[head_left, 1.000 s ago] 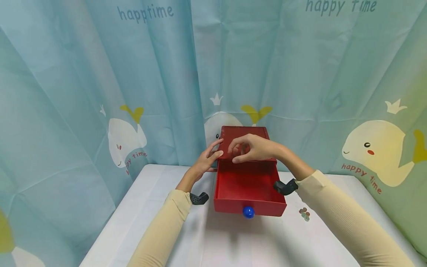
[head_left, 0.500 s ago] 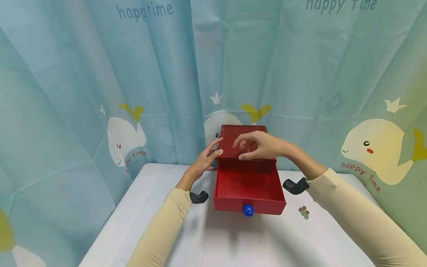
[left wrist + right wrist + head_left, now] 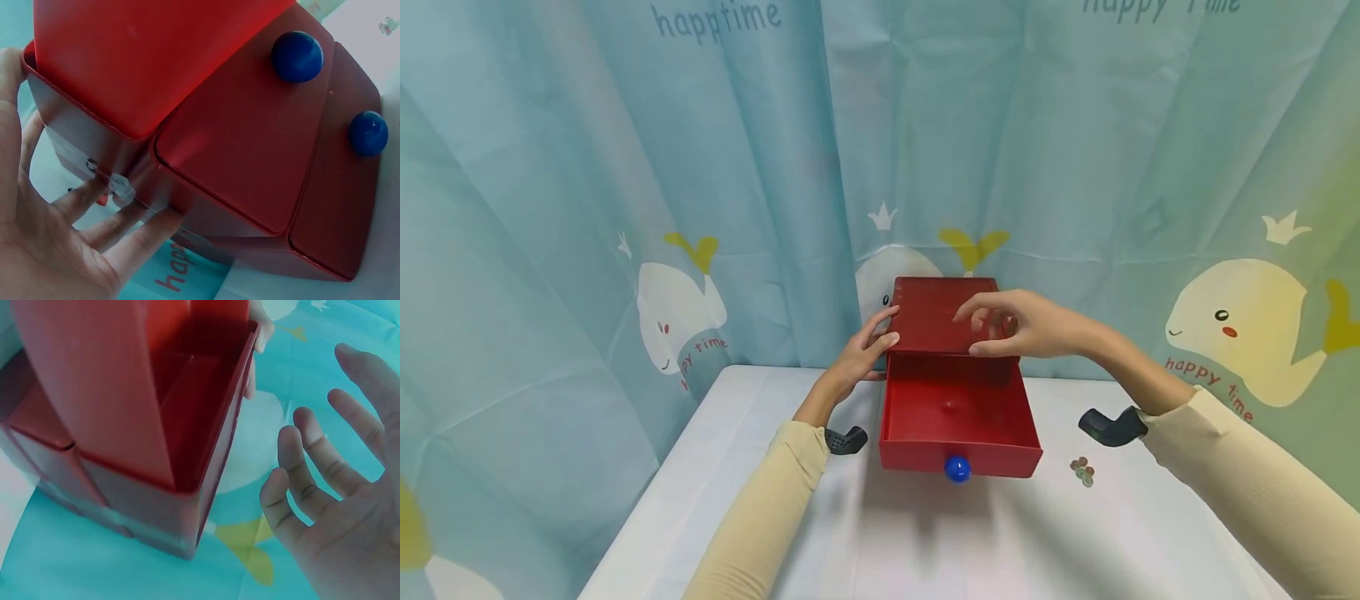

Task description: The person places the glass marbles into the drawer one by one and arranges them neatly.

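A red drawer cabinet (image 3: 943,312) stands at the back of the table, its top drawer (image 3: 958,417) pulled out toward me. A blue knob (image 3: 957,469) is on the drawer front, and a small dark spot shows on the drawer floor. My left hand (image 3: 853,358) rests on the cabinet's left side with extended fingers, the thumb at the top front edge. Two lower drawers with blue knobs (image 3: 298,57) show in the left wrist view. My right hand (image 3: 1033,325) hovers over the cabinet's right part, fingers loosely bent and holding nothing; in the right wrist view it is apart from the cabinet.
A small cluster of round reddish and greenish pieces (image 3: 1082,472) lies on the white table (image 3: 925,550), right of the drawer. Behind the table hangs a blue-green curtain (image 3: 760,167) with whale prints. Black wrist devices (image 3: 1112,427) sit at both cuffs.
My right hand has moved right across the cabinet top, its fingers still loosely bent. The left hand and the pulled-out drawer stay put. A small spot now shows on the drawer floor.
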Demonstrator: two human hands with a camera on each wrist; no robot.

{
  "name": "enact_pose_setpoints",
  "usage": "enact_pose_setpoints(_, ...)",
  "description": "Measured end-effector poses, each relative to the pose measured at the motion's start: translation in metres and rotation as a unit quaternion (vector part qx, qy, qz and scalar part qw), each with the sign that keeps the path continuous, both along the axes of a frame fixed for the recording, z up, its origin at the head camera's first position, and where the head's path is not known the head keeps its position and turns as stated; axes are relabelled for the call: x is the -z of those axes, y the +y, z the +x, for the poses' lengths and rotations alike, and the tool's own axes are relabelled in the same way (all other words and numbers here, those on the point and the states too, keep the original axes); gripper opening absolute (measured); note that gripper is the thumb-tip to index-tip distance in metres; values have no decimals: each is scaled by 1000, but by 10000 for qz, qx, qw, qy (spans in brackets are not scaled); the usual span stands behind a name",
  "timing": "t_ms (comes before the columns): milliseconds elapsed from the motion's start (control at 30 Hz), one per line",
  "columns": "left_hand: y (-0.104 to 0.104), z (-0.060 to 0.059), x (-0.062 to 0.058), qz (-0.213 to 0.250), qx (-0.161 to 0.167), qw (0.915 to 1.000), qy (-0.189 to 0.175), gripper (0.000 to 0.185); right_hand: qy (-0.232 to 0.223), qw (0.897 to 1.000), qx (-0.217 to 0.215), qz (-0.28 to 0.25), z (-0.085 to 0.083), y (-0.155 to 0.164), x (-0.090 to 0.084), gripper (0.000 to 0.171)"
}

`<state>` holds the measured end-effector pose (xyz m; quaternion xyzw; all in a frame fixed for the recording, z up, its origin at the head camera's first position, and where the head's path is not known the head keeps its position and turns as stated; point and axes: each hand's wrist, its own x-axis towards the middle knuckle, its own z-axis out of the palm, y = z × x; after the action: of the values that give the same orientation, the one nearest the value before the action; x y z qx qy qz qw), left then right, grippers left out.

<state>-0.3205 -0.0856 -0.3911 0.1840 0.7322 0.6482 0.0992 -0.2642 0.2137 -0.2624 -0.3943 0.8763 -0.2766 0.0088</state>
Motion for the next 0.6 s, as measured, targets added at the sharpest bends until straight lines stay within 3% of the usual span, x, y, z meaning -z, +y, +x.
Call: enact_pose_setpoints(600, -1, -1, 1, 18, 36, 10000, 9, 63, 127, 9991, 234, -334, 21, 51, 9, 37)
